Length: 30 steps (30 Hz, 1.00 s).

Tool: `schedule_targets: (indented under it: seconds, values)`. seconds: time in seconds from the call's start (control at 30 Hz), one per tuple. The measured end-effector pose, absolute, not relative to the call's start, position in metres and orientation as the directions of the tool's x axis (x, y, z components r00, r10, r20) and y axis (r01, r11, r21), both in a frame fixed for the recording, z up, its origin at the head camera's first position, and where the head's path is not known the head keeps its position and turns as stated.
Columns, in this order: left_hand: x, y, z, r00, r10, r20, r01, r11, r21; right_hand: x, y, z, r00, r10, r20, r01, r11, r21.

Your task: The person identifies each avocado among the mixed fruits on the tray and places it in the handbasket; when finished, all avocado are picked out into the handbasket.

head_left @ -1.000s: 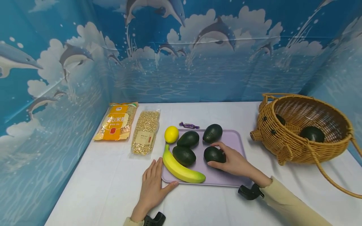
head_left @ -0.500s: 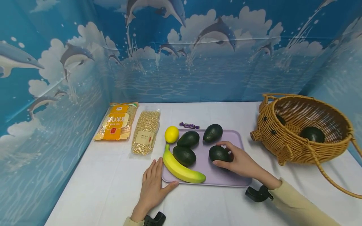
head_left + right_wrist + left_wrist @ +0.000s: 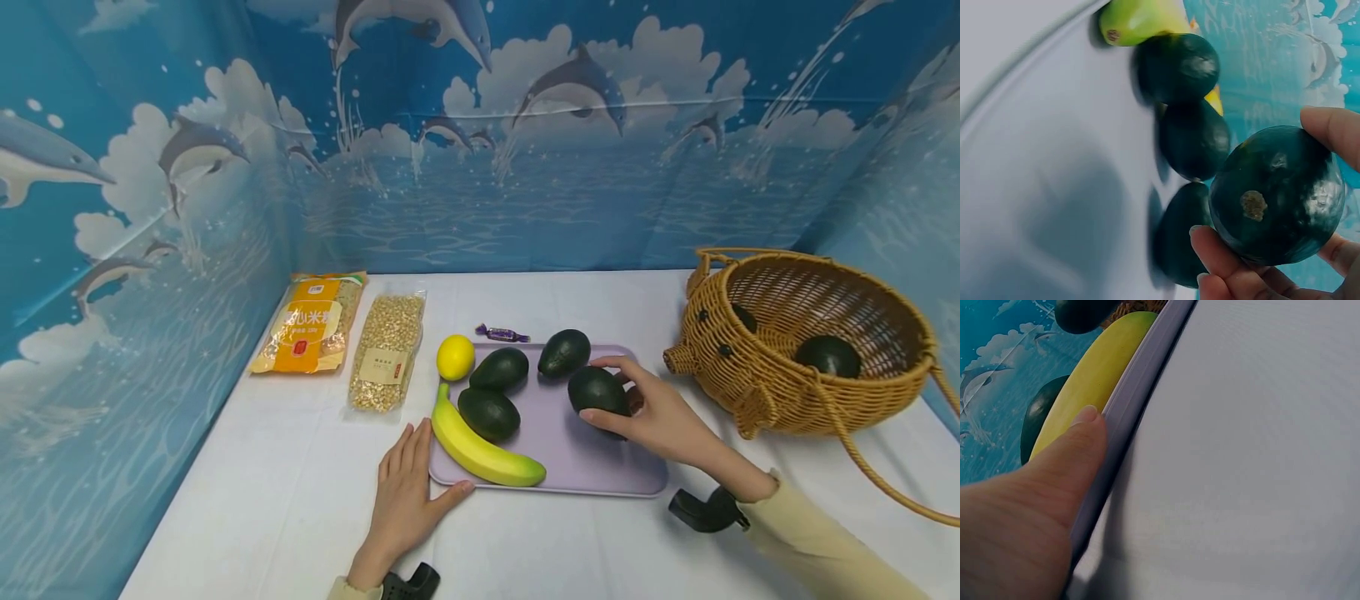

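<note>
My right hand (image 3: 660, 419) grips a dark green avocado (image 3: 597, 391) between thumb and fingers, over the right part of the lilac tray (image 3: 562, 458). In the right wrist view that avocado (image 3: 1279, 194) hangs off the tray surface, its stem scar toward the camera. My left hand (image 3: 405, 483) lies with straight fingers at the tray's lower left corner; its thumb (image 3: 1079, 453) touches the rim beside a yellow banana (image 3: 480, 450). Several other avocados lie on the tray, one at the back (image 3: 564, 353) and one by the banana (image 3: 489, 414). A lemon (image 3: 455, 357) sits at the upper left corner.
A pig-shaped wicker basket (image 3: 772, 400) with a rope handle stands at the right; dark avocados (image 3: 828, 357) lie inside. A wrapped candy (image 3: 502, 334) lies behind the tray. Two grain bags, one orange (image 3: 307, 325) and one clear (image 3: 387, 350), lie at the left.
My right hand has carried the avocado to the right and up off the tray, from near the tray's middle. The left hand has stayed in place.
</note>
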<state>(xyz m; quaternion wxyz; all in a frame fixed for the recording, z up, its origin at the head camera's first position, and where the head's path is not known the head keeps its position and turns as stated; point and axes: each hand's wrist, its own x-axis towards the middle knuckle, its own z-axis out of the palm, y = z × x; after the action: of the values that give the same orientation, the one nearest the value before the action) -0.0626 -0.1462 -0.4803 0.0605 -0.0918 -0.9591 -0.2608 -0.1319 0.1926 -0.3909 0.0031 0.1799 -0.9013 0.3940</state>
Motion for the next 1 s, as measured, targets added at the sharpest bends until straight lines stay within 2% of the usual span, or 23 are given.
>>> schedule_targets:
  seconds: [0.63,1.0]
  values:
    - [-0.061,-0.146,-0.479,-0.979,0.144,0.144,0.197,0.848,0.491,-0.132,0.221,-0.339,-0.934,-0.233,0.272,-0.357,0.665,-0.656]
    - [-0.063,-0.146,-0.479,-0.982,0.141,0.128,0.186,0.849,0.494,-0.137,0.253,-0.310,-0.957,-0.093,0.276,-0.251,0.747,-0.616]
